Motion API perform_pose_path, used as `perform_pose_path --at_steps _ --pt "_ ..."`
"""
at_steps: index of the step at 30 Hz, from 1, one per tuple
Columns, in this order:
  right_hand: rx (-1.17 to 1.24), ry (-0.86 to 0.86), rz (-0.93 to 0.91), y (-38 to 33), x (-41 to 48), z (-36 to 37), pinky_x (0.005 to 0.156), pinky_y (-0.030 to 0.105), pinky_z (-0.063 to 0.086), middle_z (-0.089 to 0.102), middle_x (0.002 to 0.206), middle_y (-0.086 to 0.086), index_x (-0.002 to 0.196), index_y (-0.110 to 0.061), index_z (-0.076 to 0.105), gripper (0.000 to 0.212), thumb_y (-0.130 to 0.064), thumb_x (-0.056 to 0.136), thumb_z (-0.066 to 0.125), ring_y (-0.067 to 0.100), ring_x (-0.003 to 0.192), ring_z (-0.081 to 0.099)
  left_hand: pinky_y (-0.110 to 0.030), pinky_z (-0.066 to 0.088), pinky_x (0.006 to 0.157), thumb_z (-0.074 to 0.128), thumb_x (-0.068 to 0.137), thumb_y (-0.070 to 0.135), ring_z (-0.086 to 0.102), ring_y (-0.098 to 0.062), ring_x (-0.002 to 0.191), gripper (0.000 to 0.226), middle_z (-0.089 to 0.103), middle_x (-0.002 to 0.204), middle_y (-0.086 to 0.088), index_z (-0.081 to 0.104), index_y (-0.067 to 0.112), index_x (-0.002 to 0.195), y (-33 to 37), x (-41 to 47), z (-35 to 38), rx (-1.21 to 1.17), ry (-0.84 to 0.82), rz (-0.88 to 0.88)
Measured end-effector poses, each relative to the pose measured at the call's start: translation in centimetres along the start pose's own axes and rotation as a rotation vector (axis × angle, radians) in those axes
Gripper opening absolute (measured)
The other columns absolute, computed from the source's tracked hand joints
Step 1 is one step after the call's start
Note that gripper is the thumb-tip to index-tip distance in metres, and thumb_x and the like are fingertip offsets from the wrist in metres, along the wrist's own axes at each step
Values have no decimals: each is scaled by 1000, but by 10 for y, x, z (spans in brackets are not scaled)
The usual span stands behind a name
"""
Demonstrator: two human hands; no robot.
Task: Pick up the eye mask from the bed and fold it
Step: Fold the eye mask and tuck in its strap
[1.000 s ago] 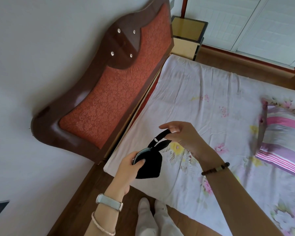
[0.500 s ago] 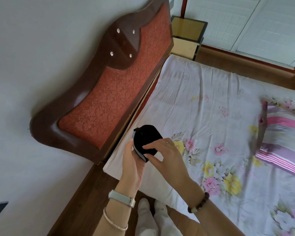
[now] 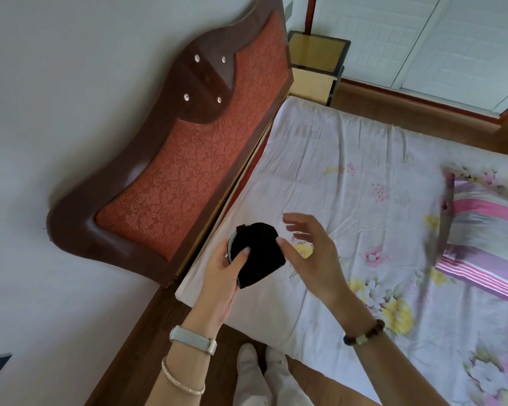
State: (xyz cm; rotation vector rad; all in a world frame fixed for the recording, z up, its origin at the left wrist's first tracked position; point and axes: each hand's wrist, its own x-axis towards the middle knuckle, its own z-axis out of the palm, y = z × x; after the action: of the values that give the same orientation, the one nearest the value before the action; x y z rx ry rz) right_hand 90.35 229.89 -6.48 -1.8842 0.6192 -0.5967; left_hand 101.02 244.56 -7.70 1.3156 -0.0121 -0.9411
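Observation:
The black eye mask point(image 3: 258, 253) is folded into a compact wedge and held above the near corner of the bed point(image 3: 349, 177). My left hand point(image 3: 223, 276) grips it from below, thumb pressed on its dark face. My right hand point(image 3: 311, 256) hovers just right of the mask with fingers spread and nothing in it; its thumb tip is at the mask's right edge.
A dark wooden headboard point(image 3: 182, 159) with red padding stands left of the bed. A striped pink pillow point(image 3: 487, 247) lies at the right. A yellow nightstand point(image 3: 317, 65) sits beyond the bed's far corner. My feet point(image 3: 264, 373) stand on the wooden floor.
A second ago my right hand pulled the strap out; it then pressed the mask folded against my left hand. Now it has let go and opened to the right.

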Motion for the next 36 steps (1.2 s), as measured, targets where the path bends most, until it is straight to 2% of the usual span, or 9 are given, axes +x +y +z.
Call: perform_pose_path --at_steps 4,7,9,13,16,18,26,32,36 --pt "185 -230 405 -3 18 -20 76 7 50 73 111 -13 119 -37 63 32 -33 89 74 0 97 70 -46 56 97 66 92 19 70 -23 112 27 76 113 -3 63 24 119 8 -8 -1 274 -168 -54" --pt "112 -432 438 -2 18 -31 77 7 50 76 92 -23 108 -44 71 23 -39 86 76 -5 97 70 -40 56 97 70 91 27 70 -19 109 24 76 112 -2 68 27 115 12 -12 6 405 -249 -105" --pt "160 -447 437 0 14 -34 79 13 54 79 98 -12 103 -39 76 19 -30 86 77 0 100 72 -40 56 96 72 88 34 71 -16 104 23 76 106 2 70 28 111 12 -14 12 454 -263 -120" --pt "133 -331 439 4 1 -44 75 13 51 75 91 -16 102 -27 77 17 -22 86 78 1 93 70 -37 60 91 71 88 39 72 -10 101 22 77 102 7 70 32 109 7 -18 25 429 -248 -152" --pt "182 -164 509 5 -9 -56 67 7 48 71 75 -24 96 -28 77 14 -20 85 80 -4 79 67 -38 61 89 71 89 30 73 -18 106 29 74 114 -6 67 21 116 0 -18 36 314 -208 -165" --pt "250 -50 557 3 -17 -63 65 8 50 74 82 -13 99 -23 78 14 -17 86 79 -3 77 69 -33 60 87 68 92 21 73 -21 107 30 71 120 -13 64 13 121 -4 -17 44 228 -192 -186" --pt "518 208 714 -12 -52 -73 95 50 58 78 107 16 111 -12 75 22 -14 89 74 30 104 74 -60 51 100 82 77 25 64 -34 123 63 67 131 -18 57 7 132 5 -7 65 85 -373 -178" --pt "648 394 729 -25 -69 -62 70 28 61 80 104 12 108 -12 76 20 -17 90 74 17 91 77 -43 60 88 74 86 23 71 -29 113 47 73 121 -14 59 21 130 24 -1 70 233 -539 -149" --pt "723 473 693 -36 -85 -63 71 26 60 80 100 8 106 -14 78 16 -19 91 72 16 90 77 -38 61 85 73 88 20 72 -26 110 43 75 118 -11 61 25 130 32 -4 76 279 -646 -135"
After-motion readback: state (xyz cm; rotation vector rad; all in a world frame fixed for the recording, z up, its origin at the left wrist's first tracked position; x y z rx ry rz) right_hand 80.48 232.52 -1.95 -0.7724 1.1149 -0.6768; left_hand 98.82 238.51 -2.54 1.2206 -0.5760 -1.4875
